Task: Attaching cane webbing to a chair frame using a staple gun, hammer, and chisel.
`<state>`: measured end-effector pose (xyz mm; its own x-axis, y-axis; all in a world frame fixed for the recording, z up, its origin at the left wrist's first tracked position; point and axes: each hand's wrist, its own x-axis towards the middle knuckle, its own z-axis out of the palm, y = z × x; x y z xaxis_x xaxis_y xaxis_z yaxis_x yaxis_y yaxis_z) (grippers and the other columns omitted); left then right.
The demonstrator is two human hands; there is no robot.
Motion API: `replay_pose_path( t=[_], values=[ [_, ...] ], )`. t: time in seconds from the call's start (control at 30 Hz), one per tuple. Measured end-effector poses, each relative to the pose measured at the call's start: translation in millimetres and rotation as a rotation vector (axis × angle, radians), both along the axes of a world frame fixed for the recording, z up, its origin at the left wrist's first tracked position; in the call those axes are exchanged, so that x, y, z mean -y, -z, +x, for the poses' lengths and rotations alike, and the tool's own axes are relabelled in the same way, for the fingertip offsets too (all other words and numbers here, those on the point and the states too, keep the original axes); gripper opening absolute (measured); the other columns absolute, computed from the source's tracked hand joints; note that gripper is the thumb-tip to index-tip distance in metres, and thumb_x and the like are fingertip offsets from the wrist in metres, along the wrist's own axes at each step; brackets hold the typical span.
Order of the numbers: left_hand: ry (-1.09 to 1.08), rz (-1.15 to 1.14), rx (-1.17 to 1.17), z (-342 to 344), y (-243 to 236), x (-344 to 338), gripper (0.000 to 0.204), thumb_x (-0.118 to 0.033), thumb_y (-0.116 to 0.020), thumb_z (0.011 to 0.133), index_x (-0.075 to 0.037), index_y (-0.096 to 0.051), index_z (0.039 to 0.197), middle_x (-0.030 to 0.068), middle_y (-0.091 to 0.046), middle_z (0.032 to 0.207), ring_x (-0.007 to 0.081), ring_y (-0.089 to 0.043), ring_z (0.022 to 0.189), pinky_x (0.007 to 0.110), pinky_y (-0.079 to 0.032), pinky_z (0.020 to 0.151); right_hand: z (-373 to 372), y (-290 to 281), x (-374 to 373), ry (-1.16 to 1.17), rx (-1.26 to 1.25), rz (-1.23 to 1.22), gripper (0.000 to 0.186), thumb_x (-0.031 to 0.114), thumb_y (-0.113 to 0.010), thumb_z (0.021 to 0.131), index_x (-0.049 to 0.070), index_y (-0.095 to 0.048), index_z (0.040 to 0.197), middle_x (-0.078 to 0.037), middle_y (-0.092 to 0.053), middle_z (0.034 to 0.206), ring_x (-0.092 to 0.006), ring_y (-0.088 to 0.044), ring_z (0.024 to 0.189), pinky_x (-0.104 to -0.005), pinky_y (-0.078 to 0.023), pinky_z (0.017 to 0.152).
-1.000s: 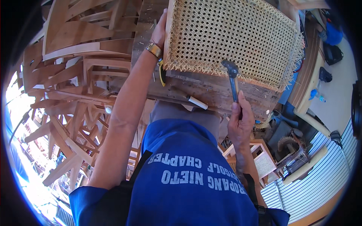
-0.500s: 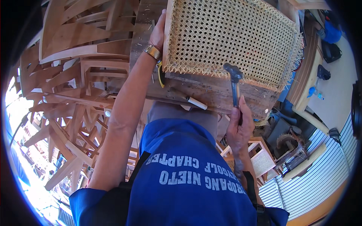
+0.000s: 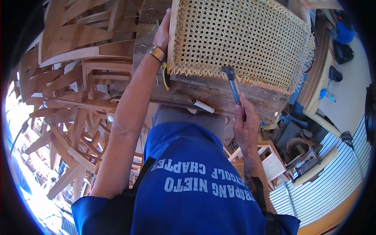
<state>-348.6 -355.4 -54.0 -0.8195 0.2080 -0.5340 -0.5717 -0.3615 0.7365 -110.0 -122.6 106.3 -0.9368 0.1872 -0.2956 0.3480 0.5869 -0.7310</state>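
Note:
A wooden frame covered with woven cane webbing (image 3: 239, 39) lies on the wooden bench, frayed cane ends sticking out along its edges. My left hand (image 3: 161, 35) grips the frame's left side; most of its fingers are hidden by the wood. In my right hand (image 3: 246, 127), closed around the handle, is a hammer (image 3: 234, 87). Its dark head is at the near edge of the webbing; whether it touches is unclear. Beside my left wrist lies a yellow curved tool (image 3: 166, 77). A tool with a white handle (image 3: 203, 106) rests at the bench's near edge.
Unfinished wooden chair frames (image 3: 74, 98) are piled along my left. Cane scraps litter the bench (image 3: 184, 88). On the right are a chair with a cane panel (image 3: 273, 166), a pale surface holding a black bag (image 3: 344, 53), and a corrugated sheet (image 3: 313, 199).
The hammer has swung to the left along the frame's near edge, its handle now more tilted. My left hand keeps its hold on the frame, which has shifted slightly left in view.

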Motion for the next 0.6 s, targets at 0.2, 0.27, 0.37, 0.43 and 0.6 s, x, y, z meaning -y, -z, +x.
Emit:
replay_pose_path(
  t=[0.2, 0.27, 0.37, 0.43, 0.6],
  values=[
    [0.000, 0.031, 0.030, -3, -6, 3, 0.061, -0.052, -0.034, 0.108, -0.005, -0.054, 0.141, 0.0057, -0.068, 0.123, 0.0128, -0.064, 0.104, 0.028, -0.053, 0.090, 8, 5, 1, -0.045, 0.060, 0.080, 0.036, 0.003, -0.059, 0.099, 0.000, -0.058, 0.135, -0.012, -0.068, 0.101, -0.0142, -0.060, 0.080, -0.0285, -0.050, 0.074],
    [0.014, -0.060, -0.025, 2, -19, -4, 0.062, -0.053, -0.035, 0.107, -0.005, -0.055, 0.140, 0.0057, -0.068, 0.122, 0.0130, -0.064, 0.103, 0.027, -0.053, 0.090, 9, 6, 2, -0.003, 0.038, -0.013, 0.035, 0.002, -0.058, 0.099, -0.001, -0.059, 0.134, -0.013, -0.068, 0.104, -0.0157, -0.061, 0.084, -0.0283, -0.050, 0.078],
    [0.007, -0.043, -0.013, 1, -12, 1, 0.061, -0.052, -0.038, 0.106, -0.005, -0.054, 0.141, 0.0071, -0.067, 0.124, 0.0145, -0.065, 0.104, 0.028, -0.054, 0.090, 3, -2, 2, 0.027, -0.077, 0.024, 0.034, 0.002, -0.058, 0.099, -0.001, -0.059, 0.133, -0.013, -0.067, 0.103, -0.0157, -0.061, 0.084, -0.0283, -0.050, 0.078],
    [-0.013, 0.066, 0.054, -3, -1, 7, 0.060, -0.051, -0.041, 0.106, -0.005, -0.053, 0.143, 0.0084, -0.066, 0.129, 0.0160, -0.066, 0.105, 0.030, -0.055, 0.090, 4, 5, 3, 0.003, -0.077, 0.059, 0.034, 0.001, -0.057, 0.099, -0.002, -0.058, 0.133, -0.012, -0.067, 0.102, -0.0156, -0.060, 0.083, -0.0285, -0.050, 0.078],
    [-0.008, -0.202, 0.048, 1, -3, 6, 0.074, -0.067, -0.043, 0.100, -0.004, -0.061, 0.134, 0.0078, -0.069, 0.118, 0.0170, -0.063, 0.101, 0.031, -0.049, 0.090, 17, 29, 4, -0.017, -0.103, 0.062, 0.030, 0.002, -0.057, 0.099, -0.003, -0.059, 0.129, -0.012, -0.064, 0.100, -0.0128, -0.059, 0.083, -0.0274, -0.050, 0.073]
  ],
)
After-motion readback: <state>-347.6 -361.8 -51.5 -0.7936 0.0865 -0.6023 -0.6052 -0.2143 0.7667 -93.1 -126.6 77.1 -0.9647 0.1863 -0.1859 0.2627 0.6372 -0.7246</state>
